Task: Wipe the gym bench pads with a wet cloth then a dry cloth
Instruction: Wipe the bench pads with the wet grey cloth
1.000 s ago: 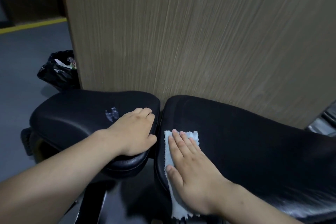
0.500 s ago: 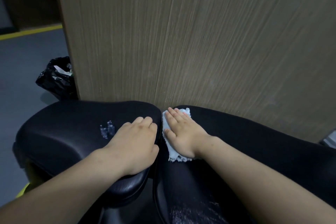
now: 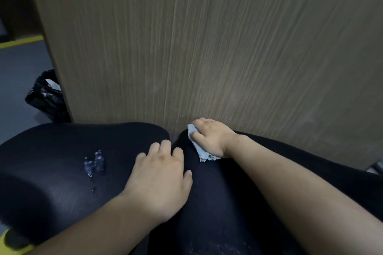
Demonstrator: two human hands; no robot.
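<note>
Black padding fills the lower half of your view: a left pad (image 3: pixel 51 182) and a right pad (image 3: pixel 228 213), split by a narrow gap. Your right hand (image 3: pixel 213 141) holds a pale blue cloth (image 3: pixel 202 152) at the far inner corner of the right pad, hard up against the wood-grain panel (image 3: pixel 207 47). The fingers bend over the cloth and the thumb pins it, which I judge keeps it from bunching as you work the corner. I cannot tell by looking whether this is the wet or the dry cloth. The beads of water (image 3: pixel 94 163) on the left pad suggest the wet pass is the one in hand and that pad is not yet wiped. Your left hand (image 3: pixel 161 180) lies flat and relaxed on the inner edge of the left pad, fingertips at the gap, holding nothing. It looks like a brace to steady you as you lean forward. A black bag (image 3: pixel 45 97) sits on the grey floor (image 3: pixel 16 80) beside the panel, near a yellow line (image 3: pixel 20 42). No brand, label or writing can be read anywhere.
</note>
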